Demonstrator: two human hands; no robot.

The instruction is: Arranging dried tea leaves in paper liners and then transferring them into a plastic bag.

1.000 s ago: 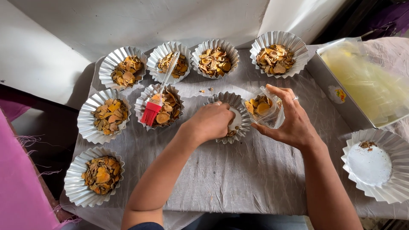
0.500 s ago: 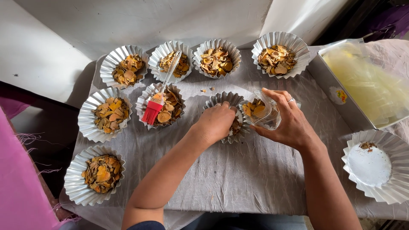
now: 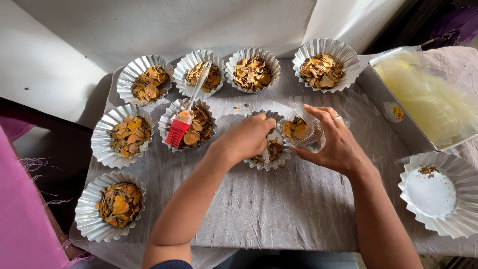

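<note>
My right hand (image 3: 336, 144) holds a clear plastic cup (image 3: 303, 132) tilted on its side, with orange-brown dried chips inside. The cup's mouth points at a fluted foil cup (image 3: 279, 158) in the middle of the table. My left hand (image 3: 246, 138) rests over that foil cup with its fingers curled down into it, touching the dried chips (image 3: 273, 148) that lie there. Most of the foil cup is hidden under my left hand.
Several foil cups filled with dried chips (image 3: 251, 69) stand along the back and left. A red silicone brush (image 3: 180, 130) lies across one. A nearly empty foil cup (image 3: 433, 192) sits at right, near a tray of clear bags (image 3: 423, 97). Grey crinkled cloth (image 3: 279, 209) covers the table.
My right hand has tipped the clear cup further toward the middle foil cup. My left hand has shifted slightly over that cup and chips now lie in it.
</note>
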